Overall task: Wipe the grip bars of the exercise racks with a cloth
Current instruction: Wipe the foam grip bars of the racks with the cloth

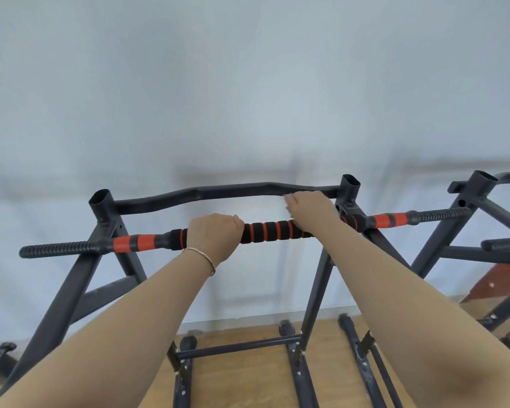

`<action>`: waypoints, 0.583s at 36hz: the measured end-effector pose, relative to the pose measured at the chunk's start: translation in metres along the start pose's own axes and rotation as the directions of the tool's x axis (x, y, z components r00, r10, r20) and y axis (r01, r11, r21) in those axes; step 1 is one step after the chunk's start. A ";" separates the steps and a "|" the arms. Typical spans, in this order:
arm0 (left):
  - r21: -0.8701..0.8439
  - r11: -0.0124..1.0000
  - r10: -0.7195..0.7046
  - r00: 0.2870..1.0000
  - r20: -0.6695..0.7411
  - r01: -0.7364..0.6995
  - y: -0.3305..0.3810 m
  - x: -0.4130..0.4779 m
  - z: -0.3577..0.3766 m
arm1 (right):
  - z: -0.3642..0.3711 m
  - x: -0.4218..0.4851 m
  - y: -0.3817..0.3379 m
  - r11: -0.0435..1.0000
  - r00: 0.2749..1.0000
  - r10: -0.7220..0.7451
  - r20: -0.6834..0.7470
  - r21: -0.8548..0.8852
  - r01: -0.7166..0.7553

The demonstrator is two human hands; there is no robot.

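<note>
A black exercise rack [71,278] stands in front of me against a pale wall. Its front grip bar [273,231] is black foam with red rings, with ribbed black ends. My left hand [212,235] grips this bar left of its middle, fingers curled over the top. My right hand [312,209] reaches past it to the right end of the curved black rear bar [195,193]. Its fingers curl on that bar, and a sliver of whitish cloth [288,206] shows under them. Most of the cloth is hidden by the hand.
A second black rack [454,231] stands close on the right, its ribbed bar end [504,244] pointing toward me. The racks' floor rails [362,369] and feet lie on the wooden floor [242,378] below my arms. Another black base part [0,357] sits at lower left.
</note>
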State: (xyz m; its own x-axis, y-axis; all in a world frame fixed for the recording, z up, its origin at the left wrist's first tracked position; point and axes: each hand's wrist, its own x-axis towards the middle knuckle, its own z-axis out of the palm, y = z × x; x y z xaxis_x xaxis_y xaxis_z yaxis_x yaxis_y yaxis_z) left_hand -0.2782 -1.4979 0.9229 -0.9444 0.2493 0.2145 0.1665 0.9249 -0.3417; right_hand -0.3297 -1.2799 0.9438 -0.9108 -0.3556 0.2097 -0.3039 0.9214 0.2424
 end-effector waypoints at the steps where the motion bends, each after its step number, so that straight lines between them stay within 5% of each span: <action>1: 0.000 1.000 -0.004 1.000 0.006 0.004 0.000 0.001 0.000 | 0.001 -0.008 0.010 0.997 0.995 0.080 -0.059 -0.001 -0.081; 5: -0.004 1.000 0.023 1.000 -0.019 -0.023 0.013 0.005 -0.009 | 0.018 -0.034 0.052 0.842 0.868 0.470 -0.160 0.376 -0.386; 8: -0.044 0.993 0.105 0.993 -0.053 -0.107 0.036 0.015 -0.024 | 0.025 -0.050 0.058 0.612 0.800 0.587 -0.124 0.715 -0.338; 12: -0.072 0.972 0.219 0.972 -0.082 -0.225 0.073 0.034 -0.038 | 0.032 -0.059 0.051 0.771 0.865 0.405 -0.297 0.620 -0.149; 15: -0.096 0.963 0.247 0.967 -0.055 -0.252 0.092 0.046 -0.043 | 0.025 -0.056 0.059 0.809 0.869 0.375 -0.323 0.572 -0.137; 21: -0.178 0.954 0.256 0.964 0.068 -0.241 0.099 0.058 -0.041 | 0.003 -0.053 0.080 0.887 0.982 0.152 0.112 0.423 -0.186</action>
State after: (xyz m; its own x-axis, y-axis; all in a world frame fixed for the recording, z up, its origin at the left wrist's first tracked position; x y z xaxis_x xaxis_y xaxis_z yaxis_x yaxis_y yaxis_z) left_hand -0.3053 -1.3797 0.9386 -0.8873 0.4577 0.0570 0.4368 0.8734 -0.2152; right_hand -0.3064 -1.1872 0.9493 -0.9720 -0.1910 0.1365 -0.2182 0.9498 -0.2243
